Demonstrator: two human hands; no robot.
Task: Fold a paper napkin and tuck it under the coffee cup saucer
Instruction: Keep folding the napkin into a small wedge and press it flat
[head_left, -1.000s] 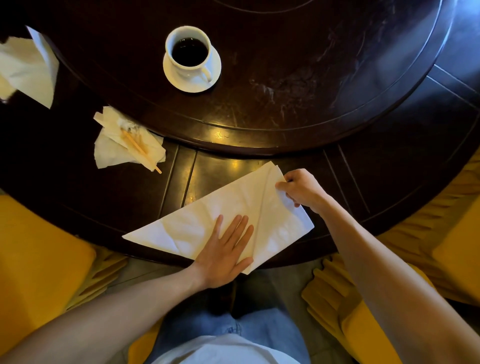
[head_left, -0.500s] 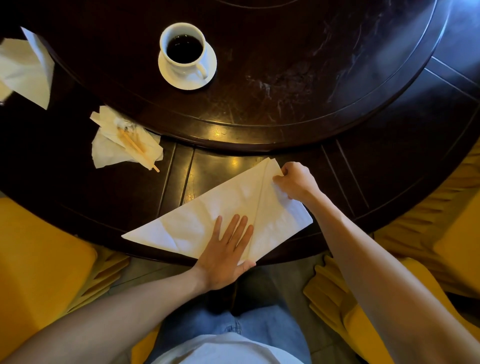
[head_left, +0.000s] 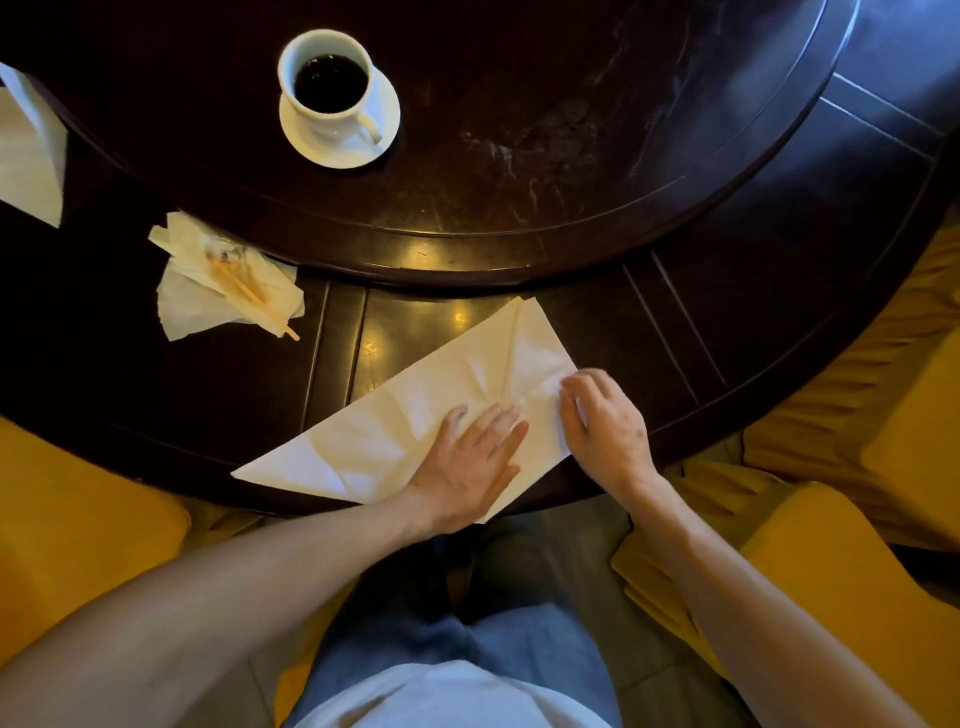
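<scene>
While a partly folded paper napkin (head_left: 415, 421) lies at the near edge of a dark round table (head_left: 779, 291), a person seated at it works a crease with both bare hands. At far left, a loose sheet of white paper (head_left: 28, 156) runs out of frame; nearer in, one crumpled tissue (head_left: 218, 280) holds a single wooden stick (head_left: 254, 301). Above, on the raised inner disc, stands one white coffee cup (head_left: 327, 88) filled with dark coffee, on one white saucer (head_left: 387, 104), well apart from the napkin and not yet involved. The left hand (head_left: 467, 467) lies flat, palm down, fingers (head_left: 498, 421) spread and gripping nothing, pinning the napkin's near right part. Just beside it, the right hand (head_left: 608, 421) rests on the napkin's right edge with fingers bent; motion blur hides whether they pinch the paper or only press it. The risks from here appear to be these: thin paper could tear or wrinkle further if the right hand drags hard against the pinned sheet; the near corner, which seems to overhang the table edge, could let the fold slip off line; and later, lifting the saucer carelessly to tuck the napkin under could spill a cup that looks close to full. Count: one napkin in hand, one cup, one saucer, one crumpled tissue, one stick, one stray sheet, two hands.
</scene>
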